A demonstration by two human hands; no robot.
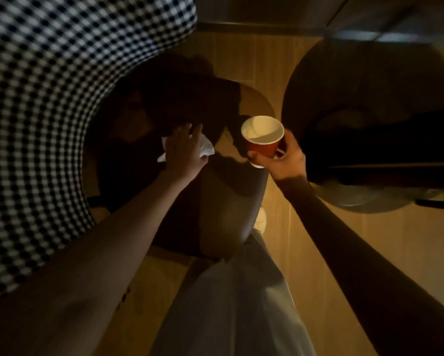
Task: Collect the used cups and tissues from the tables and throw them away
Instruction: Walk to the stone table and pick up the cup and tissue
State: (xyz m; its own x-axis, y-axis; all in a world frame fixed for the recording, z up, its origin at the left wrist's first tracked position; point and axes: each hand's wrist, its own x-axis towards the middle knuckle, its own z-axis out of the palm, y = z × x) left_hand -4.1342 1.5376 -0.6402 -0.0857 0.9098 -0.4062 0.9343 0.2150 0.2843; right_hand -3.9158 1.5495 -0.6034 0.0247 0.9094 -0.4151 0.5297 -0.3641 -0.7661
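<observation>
R hand (280,160) grips red paper cup (262,138) upright, clear of table (254,104). L hand (183,147) lies over white tissue (205,147) on tabletop; grip can't be told.

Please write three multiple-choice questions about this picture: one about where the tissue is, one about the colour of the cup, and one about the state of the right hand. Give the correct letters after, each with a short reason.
1. Where is the white tissue?
A. Under the left hand, on the dark round table
B. Inside the cup
C. On the wooden floor

2. What colour is the outside of the cup?
A. Blue
B. Red
C. Green

3. What is the right hand doing?
A. Resting flat on the table
B. Hanging idle and holding nothing
C. Holding the cup upright from below

Answers:
1 A, white tissue edges stick out on both sides of the left hand.
2 B, the cup wall is red and its inside is white.
3 C, the fingers curl round the cup's base, with its open mouth facing up.
</observation>
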